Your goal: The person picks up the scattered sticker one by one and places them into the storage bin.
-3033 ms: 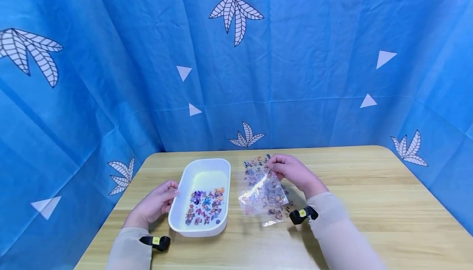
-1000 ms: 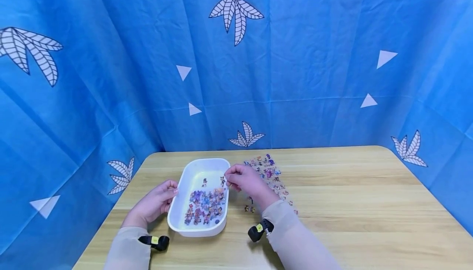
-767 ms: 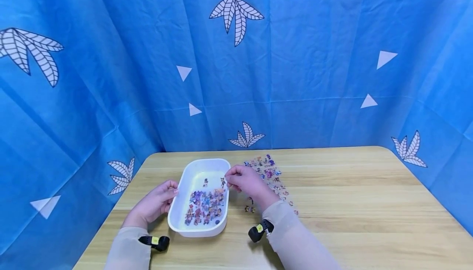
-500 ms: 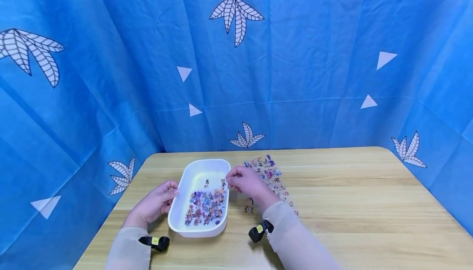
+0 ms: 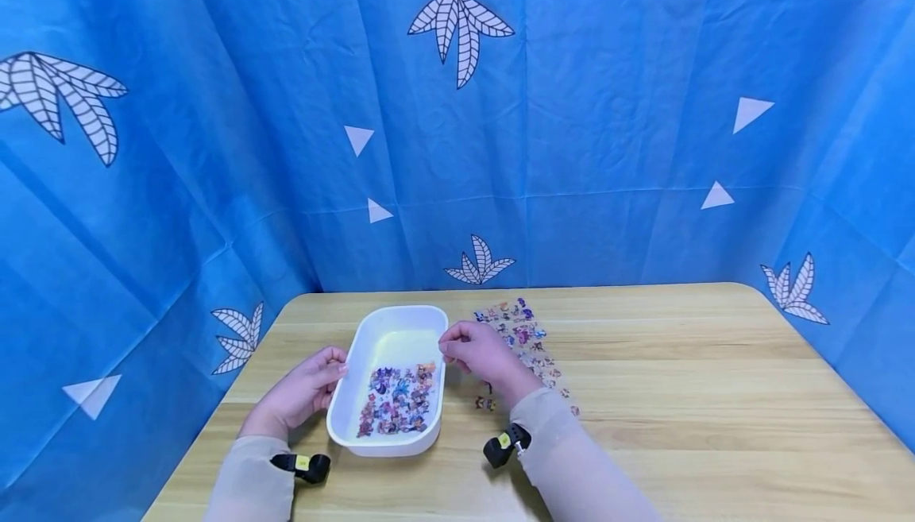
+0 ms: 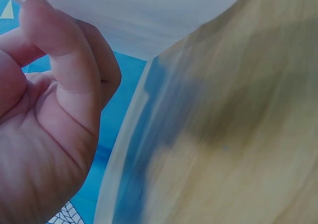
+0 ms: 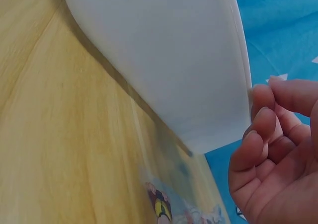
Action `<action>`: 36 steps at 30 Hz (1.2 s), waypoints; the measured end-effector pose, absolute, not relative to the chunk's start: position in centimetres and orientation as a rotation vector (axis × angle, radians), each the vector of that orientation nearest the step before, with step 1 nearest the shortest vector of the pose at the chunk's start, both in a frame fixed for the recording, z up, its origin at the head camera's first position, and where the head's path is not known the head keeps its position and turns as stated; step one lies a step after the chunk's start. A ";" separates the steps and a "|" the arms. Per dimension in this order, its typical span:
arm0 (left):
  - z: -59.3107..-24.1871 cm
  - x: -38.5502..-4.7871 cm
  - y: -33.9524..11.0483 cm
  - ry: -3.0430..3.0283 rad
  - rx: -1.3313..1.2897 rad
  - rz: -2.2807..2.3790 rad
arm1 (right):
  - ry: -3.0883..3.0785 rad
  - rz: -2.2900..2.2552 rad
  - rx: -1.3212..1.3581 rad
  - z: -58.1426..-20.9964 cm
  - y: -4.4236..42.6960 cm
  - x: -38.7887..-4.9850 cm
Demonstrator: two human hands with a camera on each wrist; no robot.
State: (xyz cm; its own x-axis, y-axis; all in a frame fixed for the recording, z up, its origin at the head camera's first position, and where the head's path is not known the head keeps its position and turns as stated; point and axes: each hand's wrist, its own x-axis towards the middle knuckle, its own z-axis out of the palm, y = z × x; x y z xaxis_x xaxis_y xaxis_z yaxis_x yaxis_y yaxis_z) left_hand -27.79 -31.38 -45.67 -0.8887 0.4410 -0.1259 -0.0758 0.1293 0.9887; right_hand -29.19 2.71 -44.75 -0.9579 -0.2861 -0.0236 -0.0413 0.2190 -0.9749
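A white plastic tray (image 5: 384, 446) is on the table, and clear sticker sheets (image 5: 396, 401) printed with small colourful figures lie in its near half. My left hand (image 5: 303, 387) grips the tray's left rim; the left wrist view has its curled fingers (image 6: 74, 65) against the pale wall. On the opposite side, my right hand (image 5: 482, 353) has thumb and forefinger together at the right rim, seeming to pinch it. The right wrist view shows those fingertips (image 7: 262, 97) along the tray edge. A clear sheet between them cannot be made out.
More clear sticker sheets (image 5: 525, 335) lie on the wooden table (image 5: 679, 395) right of the tray, partly behind my right hand. A blue patterned curtain (image 5: 608, 148) hangs around the table's back and sides.
My right hand brought a sticker sheet from the right-hand pile over to the tray. That sheet, with figures showing near the right fingertips, now lies lower in the tray. My left hand stayed put.
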 end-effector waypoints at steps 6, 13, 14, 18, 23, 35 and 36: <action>-45.8 -27.9 -31.4 2.017 0.363 1.814 | 2.273 -1.812 -0.322 -44.8 3.3 -29.2; -45.6 -27.8 -31.3 2.020 0.361 1.815 | 2.294 -1.799 -0.344 -44.5 4.6 -29.1; -45.6 -27.8 -31.3 2.019 0.361 1.816 | 2.292 -1.804 -0.343 -44.5 4.8 -29.1; -45.6 -27.8 -31.3 2.016 0.364 1.815 | 2.277 -1.808 -0.351 -44.3 5.6 -29.2; -45.8 -27.8 -31.4 2.026 0.365 1.807 | 2.271 -1.783 -0.370 -44.3 6.4 -29.4; -45.9 -27.9 -31.4 2.013 0.384 1.815 | 2.390 -1.750 -0.312 -43.9 9.7 -29.9; -45.9 -27.9 -31.5 2.015 0.379 1.814 | 2.406 -1.733 -0.315 -44.0 10.1 -29.8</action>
State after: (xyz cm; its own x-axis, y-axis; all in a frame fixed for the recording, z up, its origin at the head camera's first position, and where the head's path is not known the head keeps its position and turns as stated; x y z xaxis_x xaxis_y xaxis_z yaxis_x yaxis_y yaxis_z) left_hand -27.91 -31.45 -45.93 -0.8825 0.4563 -0.1135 -0.0650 0.1207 0.9906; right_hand -29.84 10.09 -44.03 -0.9652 -0.2614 -0.0059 -0.0772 0.3066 -0.9487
